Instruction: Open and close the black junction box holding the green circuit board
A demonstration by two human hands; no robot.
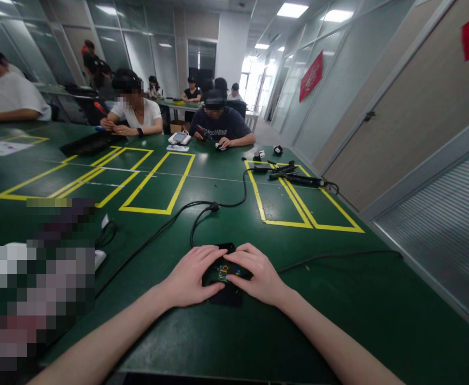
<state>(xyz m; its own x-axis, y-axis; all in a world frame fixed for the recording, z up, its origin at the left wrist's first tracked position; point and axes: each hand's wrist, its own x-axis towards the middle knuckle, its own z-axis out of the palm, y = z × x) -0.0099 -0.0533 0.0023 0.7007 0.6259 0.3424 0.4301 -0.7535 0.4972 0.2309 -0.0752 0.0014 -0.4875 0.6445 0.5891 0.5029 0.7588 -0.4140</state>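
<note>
A small black device (225, 289) with a green circuit board showing lies on the green table (338, 321) right in front of me. My left hand (192, 275) rests on its left side, fingers curled over it. My right hand (256, 272) covers its right side, fingers bent onto the board. Both hands press on or grip the device, and their fingers nearly meet above it. A black cable (202, 211) runs from the device's far end across the table.
Yellow tape rectangles (158, 182) mark the table. Black tools and a cable (298, 179) lie at the right rectangle. Other people sit at the far edge, one in a dark shirt (220, 125), one in white (136, 112). A wall stands on the right.
</note>
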